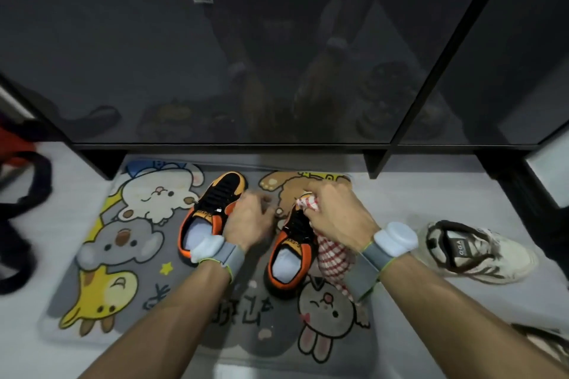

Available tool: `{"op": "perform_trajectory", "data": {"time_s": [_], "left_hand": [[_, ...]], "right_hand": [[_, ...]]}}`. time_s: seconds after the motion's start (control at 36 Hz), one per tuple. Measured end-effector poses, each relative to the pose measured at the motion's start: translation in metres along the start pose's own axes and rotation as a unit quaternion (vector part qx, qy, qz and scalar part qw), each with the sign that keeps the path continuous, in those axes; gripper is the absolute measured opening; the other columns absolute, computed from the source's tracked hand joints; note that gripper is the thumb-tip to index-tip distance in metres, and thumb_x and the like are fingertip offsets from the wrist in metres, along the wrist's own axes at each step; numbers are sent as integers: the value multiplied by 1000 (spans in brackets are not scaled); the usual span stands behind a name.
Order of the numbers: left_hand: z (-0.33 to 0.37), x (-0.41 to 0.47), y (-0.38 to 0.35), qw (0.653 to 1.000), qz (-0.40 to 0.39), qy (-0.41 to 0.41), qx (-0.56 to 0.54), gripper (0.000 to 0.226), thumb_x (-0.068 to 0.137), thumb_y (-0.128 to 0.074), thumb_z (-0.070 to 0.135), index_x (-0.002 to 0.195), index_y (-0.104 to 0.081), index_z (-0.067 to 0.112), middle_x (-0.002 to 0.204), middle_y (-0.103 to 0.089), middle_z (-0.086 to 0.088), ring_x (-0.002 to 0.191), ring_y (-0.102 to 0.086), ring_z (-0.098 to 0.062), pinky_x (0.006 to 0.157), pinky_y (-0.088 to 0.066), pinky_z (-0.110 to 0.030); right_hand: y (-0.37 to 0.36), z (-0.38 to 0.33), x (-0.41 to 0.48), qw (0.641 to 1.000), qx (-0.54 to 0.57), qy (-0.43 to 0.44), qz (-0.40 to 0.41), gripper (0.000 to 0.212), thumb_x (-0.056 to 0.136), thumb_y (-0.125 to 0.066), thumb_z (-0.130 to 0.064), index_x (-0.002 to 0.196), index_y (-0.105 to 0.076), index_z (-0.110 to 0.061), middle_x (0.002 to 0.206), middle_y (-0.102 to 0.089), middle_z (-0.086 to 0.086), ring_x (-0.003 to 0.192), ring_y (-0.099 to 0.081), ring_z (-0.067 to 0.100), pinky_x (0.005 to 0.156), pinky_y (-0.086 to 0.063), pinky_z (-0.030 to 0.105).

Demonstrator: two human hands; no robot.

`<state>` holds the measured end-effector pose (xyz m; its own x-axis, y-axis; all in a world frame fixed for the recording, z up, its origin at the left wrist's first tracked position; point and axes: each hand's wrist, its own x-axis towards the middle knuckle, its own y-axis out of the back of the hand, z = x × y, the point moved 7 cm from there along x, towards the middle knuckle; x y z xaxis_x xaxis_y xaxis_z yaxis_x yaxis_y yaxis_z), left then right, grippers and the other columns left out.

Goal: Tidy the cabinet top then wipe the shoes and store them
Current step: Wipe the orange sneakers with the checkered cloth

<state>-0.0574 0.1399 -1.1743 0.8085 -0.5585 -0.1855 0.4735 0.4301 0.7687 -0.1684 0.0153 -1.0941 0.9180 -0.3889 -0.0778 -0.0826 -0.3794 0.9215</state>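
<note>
Two orange-and-black sneakers stand on a cartoon floor mat (101, 255) in front of the cabinet. My right hand (335, 215) grips a red-and-white checked cloth (334, 258) and presses it on the toe of the right sneaker (289, 258). The cloth hangs down that shoe's right side. My left hand (246, 221) lies between the shoes, against the right side of the left sneaker (212, 203). Its fingers are loosely curled, blurred, and I see nothing held in them.
A dark glass-fronted cabinet (277, 71) fills the top of the view, its base just beyond the mat. A white-and-brown sneaker (480, 252) lies on the floor to the right, and another shoe (545, 341) shows at the bottom right. Black bag straps (21, 224) lie at the left.
</note>
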Motion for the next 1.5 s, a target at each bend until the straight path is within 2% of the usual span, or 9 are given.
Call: {"op": "perform_trajectory", "data": {"time_s": [0.11, 0.22, 0.33, 0.56, 0.89, 1.06, 1.14, 1.31, 1.5], "left_hand": [[-18, -2, 50, 980, 133, -44, 140, 30, 92, -62, 33, 114, -68, 14, 122, -58, -10, 110, -54, -33, 100, -41, -43], [-49, 3, 57, 965, 73, 8, 252, 63, 84, -64, 53, 136, -49, 20, 142, -45, -13, 124, -47, -35, 109, -33, -46], [-69, -1, 53, 980, 5, 67, 188, 87, 82, -71, 49, 152, -23, 32, 147, -41, -11, 125, -51, -35, 103, -45, -44], [-62, -14, 46, 989, -92, 73, -88, 71, 83, -74, 43, 145, -41, 32, 133, -61, 1, 119, -57, -19, 104, -44, -31], [-53, -13, 54, 990, -133, 53, 8, 80, 84, -68, 42, 151, -27, 27, 141, -55, -4, 124, -55, -22, 104, -42, -31], [-41, -17, 35, 979, -176, -49, 96, 110, 82, -68, 48, 156, 13, 36, 166, 6, 7, 147, -27, -26, 115, -35, -41], [-45, -14, 29, 973, -185, -52, 130, 120, 74, -72, 61, 155, 15, 38, 163, 16, 14, 149, -24, -24, 115, -35, -45], [-40, -14, 26, 975, -174, -50, 127, 124, 71, -77, 60, 156, 10, 37, 163, 14, 16, 149, -22, -24, 115, -32, -43], [-39, -15, 26, 975, -173, -56, 125, 116, 79, -73, 52, 156, 12, 37, 164, 15, 12, 150, -19, -21, 113, -29, -35]], "right_hand": [[-11, -23, 11, 1000, 20, 11, -14, 36, 84, -60, -29, 119, -64, -22, 119, -67, 6, 112, -60, 30, 92, -50, 36], [-20, -38, 19, 999, 51, 2, -16, 34, 86, -62, -29, 118, -64, -22, 118, -68, 4, 112, -60, 28, 89, -50, 33], [-29, -51, 27, 996, 87, 3, -17, 26, 87, -61, -25, 108, -69, -12, 112, -71, 5, 109, -62, 29, 91, -50, 41], [-36, -37, 38, 988, 101, -98, 61, 24, 88, -59, -20, 109, -71, -21, 106, -71, 5, 103, -62, 29, 84, -48, 32], [-67, -72, 39, 997, 70, -22, 2, 34, 86, -55, -10, 117, -66, -15, 121, -60, 9, 111, -59, 29, 91, -47, 33], [-85, -74, 23, 990, 113, -26, -78, 66, 94, -49, -12, 156, -25, -19, 164, -13, 4, 146, -26, 29, 116, -28, 36], [-84, -66, 26, 994, 82, -37, -69, 64, 94, -52, -4, 153, -33, -20, 160, -28, 5, 140, -39, 29, 112, -39, 37], [-59, -52, 51, 993, 20, -100, -52, 24, 91, -50, 0, 108, -66, -6, 91, -67, 9, 80, -66, 27, 68, -57, 32], [-69, -76, 74, 997, -34, 53, -32, 41, 88, -42, 7, 125, -55, -8, 125, -57, 9, 107, -63, 34, 87, -54, 41]]}}
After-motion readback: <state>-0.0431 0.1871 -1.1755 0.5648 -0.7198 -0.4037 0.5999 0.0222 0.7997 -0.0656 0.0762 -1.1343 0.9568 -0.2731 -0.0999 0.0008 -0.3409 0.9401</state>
